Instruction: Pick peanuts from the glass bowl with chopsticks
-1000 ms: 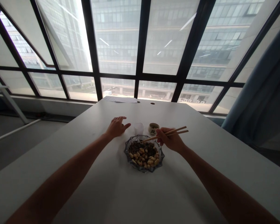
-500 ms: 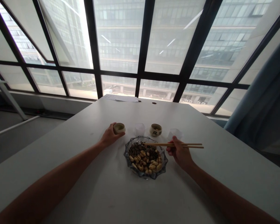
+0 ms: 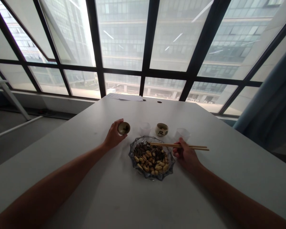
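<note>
Chopsticks: pale bare wood, matt. Bowl: clear cut glass, faceted scalloped rim, glossy. Small cup in left hand: glazed ceramic, beige, slight sheen; second cup same glaze. Two tumblers: thin clear plastic or glass, can't tell. Table: smooth matt white laminate.

Daylit dark-framed windows behind a white table.
</note>
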Tool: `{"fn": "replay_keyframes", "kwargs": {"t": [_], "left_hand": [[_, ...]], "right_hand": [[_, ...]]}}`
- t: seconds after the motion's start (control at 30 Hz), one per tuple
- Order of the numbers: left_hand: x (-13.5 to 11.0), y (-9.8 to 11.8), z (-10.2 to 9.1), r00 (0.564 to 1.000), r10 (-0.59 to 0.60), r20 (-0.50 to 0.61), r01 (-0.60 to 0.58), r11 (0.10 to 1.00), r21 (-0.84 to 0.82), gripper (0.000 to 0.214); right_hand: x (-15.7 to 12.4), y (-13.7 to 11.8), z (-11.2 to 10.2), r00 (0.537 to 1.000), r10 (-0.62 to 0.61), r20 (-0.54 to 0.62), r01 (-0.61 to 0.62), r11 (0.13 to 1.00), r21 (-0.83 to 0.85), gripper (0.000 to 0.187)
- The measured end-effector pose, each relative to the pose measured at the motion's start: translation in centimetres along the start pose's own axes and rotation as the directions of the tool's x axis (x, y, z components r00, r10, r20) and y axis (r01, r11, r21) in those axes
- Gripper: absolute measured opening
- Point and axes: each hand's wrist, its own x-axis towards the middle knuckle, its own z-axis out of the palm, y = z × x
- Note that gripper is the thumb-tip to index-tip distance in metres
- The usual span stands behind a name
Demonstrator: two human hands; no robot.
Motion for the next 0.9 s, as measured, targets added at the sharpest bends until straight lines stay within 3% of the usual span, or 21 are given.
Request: {"fn": "replay_keyframes", "kwargs": {"t": [0.4,0.9], "left_hand": [[0.12,0.43,-0.2,0.997,-0.06,0.047,0.059,0.998,0.032,0.07],[0.1,0.11,-0.06,0.992,-0.121,0.044,0.122,0.992,-0.032,0.071]], "right_hand": [[0.1,0.0,-0.24,0.996,-0.062,0.071,0.067,0.995,-0.072,0.043],[0.21,0.02,-0.22,0.993,-0.041,0.108,0.046,0.998,-0.049,0.046]]}}
